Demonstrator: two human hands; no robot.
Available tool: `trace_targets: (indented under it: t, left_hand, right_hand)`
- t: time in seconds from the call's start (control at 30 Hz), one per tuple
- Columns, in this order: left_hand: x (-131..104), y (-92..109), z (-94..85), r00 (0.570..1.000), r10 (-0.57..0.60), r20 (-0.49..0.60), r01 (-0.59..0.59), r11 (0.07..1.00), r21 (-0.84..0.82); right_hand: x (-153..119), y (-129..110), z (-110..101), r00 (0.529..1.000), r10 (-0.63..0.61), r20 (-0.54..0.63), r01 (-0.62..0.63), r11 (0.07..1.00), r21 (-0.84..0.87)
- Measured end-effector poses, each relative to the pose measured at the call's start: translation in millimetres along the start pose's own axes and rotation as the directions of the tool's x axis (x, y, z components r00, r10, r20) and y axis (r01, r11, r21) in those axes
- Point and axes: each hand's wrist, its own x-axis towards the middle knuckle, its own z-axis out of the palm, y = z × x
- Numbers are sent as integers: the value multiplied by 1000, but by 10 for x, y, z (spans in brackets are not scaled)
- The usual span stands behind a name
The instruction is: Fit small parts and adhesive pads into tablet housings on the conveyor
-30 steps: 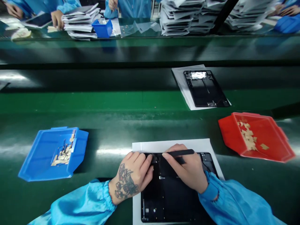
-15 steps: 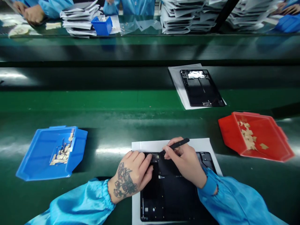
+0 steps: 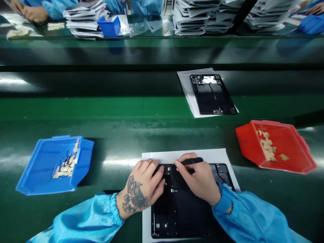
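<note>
An opened black tablet (image 3: pixel 189 212) lies on a white sheet (image 3: pixel 162 156) in front of me, its inner side facing up. My left hand (image 3: pixel 143 189) grips its upper left corner, with fingers bent over the edge and the fingertips partly hidden. In my right hand (image 3: pixel 198 179) is a slim black pen-shaped tool (image 3: pixel 193 161), pinched between thumb and fingers and lying nearly flat. Its tip is near the tablet's top edge, covered by my fingers, so contact cannot be made out.
A blue bin (image 3: pixel 48 165) with small cream and dark strips stands left. On the right is a red bin (image 3: pixel 291 145) holding cream pieces. Beyond lies another opened tablet (image 3: pixel 215 96) on white sheets. Across the bench are stacked white packets (image 3: pixel 189 17) and a co-worker's hands (image 3: pixel 34 14).
My right hand has shifted slightly down and left, and the tool has tipped flatter. The far tablet has moved a little left in view. My left hand stays put.
</note>
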Motion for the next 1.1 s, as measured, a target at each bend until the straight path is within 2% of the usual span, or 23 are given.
trace_targets:
  t: [0.13, 0.23, 0.43, 0.53, 0.67, 0.8, 0.97, 1.1]
  left_hand:
    - [7, -16, -20, 998, -9, 67, 12, 999, -51]
    - [18, -21, -41, 994, -30, 105, 39, 996, -83]
    - [51, 27, -43, 982, -57, 180, 69, 996, -58]
    - [58, 50, -33, 978, -66, 199, 74, 997, -35]
    - [32, 28, -25, 980, -84, 181, 100, 992, -79]
    - [-4, -16, -26, 985, -83, 154, 109, 979, -170]
    - [2, 2, -47, 986, -84, 143, 107, 981, -159]
    - [24, 20, -45, 988, -81, 133, 102, 981, -165]
  right_hand:
    - [-34, 52, 13, 979, -204, 5, 204, 975, -90]
    - [-61, 80, -37, 965, -262, -15, 258, 959, -117]
    - [-120, 69, -205, 986, -135, -98, 129, 989, -68]
    - [-115, 76, -202, 991, -118, -71, 117, 993, -19]
    - [-93, 77, -138, 994, -75, -83, 88, 983, 162]
    - [-104, 41, -99, 1000, 1, 4, -2, 954, 298]
    - [-106, 9, -54, 986, -162, 40, 141, 938, 317]
    - [-83, 37, -28, 968, -231, 99, 194, 937, 291]
